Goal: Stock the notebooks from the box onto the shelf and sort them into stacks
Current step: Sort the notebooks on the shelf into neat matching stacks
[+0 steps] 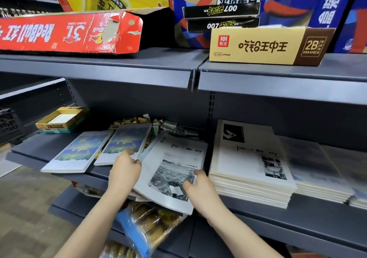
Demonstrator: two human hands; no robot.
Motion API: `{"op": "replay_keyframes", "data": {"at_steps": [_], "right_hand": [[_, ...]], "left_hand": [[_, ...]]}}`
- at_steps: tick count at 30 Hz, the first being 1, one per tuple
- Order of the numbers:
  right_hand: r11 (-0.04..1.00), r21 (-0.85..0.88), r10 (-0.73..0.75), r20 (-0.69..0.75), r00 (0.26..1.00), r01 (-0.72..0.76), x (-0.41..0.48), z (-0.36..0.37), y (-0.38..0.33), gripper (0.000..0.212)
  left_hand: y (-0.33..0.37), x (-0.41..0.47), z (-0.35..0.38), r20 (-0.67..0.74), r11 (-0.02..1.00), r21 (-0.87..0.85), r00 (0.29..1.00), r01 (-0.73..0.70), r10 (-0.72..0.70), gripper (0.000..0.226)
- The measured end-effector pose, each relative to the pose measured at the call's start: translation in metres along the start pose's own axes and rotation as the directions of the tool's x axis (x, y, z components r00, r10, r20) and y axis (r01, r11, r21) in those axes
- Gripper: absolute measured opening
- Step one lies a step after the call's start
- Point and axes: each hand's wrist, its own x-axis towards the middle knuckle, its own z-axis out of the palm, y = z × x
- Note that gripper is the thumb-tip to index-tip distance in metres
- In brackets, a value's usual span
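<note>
On the grey middle shelf (35, 148) lie two notebooks with blue-yellow covers, one at the left (77, 152) and one beside it (127, 142). A white "Time Memory" notebook (174, 170) with a black-and-white photo lies tilted at the shelf's front, overhanging the edge. My left hand (124, 173) grips its left edge, thumb near the second blue notebook. My right hand (200, 190) holds its right side, thumb on the cover. To the right stands a tall stack of the same white notebooks (250, 162). No box of notebooks is in view.
More notebook stacks (325, 170) continue rightward. Small packets (139, 121) and a yellow eraser tray (61, 119) sit at the shelf's back. The upper shelf carries a red carton (69, 33) and a tan eraser box (266, 46). Bagged snacks (147, 226) fill the shelf below.
</note>
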Motion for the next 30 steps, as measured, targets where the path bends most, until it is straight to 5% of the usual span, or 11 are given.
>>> {"op": "replay_keyframes", "data": {"at_steps": [4,6,10,15,18,24,30], "right_hand": [[1.0,0.015,0.016,0.013,1.0,-0.016,-0.003,0.001,-0.003,0.038],[1.0,0.013,0.027,0.013,1.0,-0.027,-0.004,0.001,-0.005,0.038],[0.999,0.008,0.039,0.028,0.999,-0.04,-0.004,0.004,-0.009,0.041],[0.996,0.087,0.009,0.041,0.999,-0.013,-0.007,0.007,-0.011,0.047],[0.99,0.064,-0.127,-0.003,0.992,0.127,-0.012,0.0,-0.013,0.046],[0.941,0.251,-0.193,-0.154,0.969,0.227,-0.017,-0.031,-0.021,0.053],[0.966,0.157,-0.16,-0.257,0.953,0.204,-0.011,-0.08,-0.005,0.028]], "left_hand": [[-0.001,0.002,-0.004,0.176,0.997,0.054,0.982,0.056,-0.065,0.014],[-0.006,0.003,-0.004,0.196,0.995,0.042,0.976,0.089,-0.095,0.035],[-0.012,0.003,-0.011,0.304,0.98,-0.149,0.949,0.129,-0.079,0.014],[-0.005,-0.005,-0.032,0.222,0.945,-0.328,0.973,0.009,0.068,0.009],[-0.004,-0.01,-0.049,0.135,0.864,-0.496,0.976,-0.08,0.168,0.011],[0.003,-0.015,-0.055,0.153,0.649,-0.76,0.981,0.039,0.12,0.007],[0.034,-0.035,-0.013,0.214,0.644,-0.762,0.963,0.061,0.161,0.006]]}}
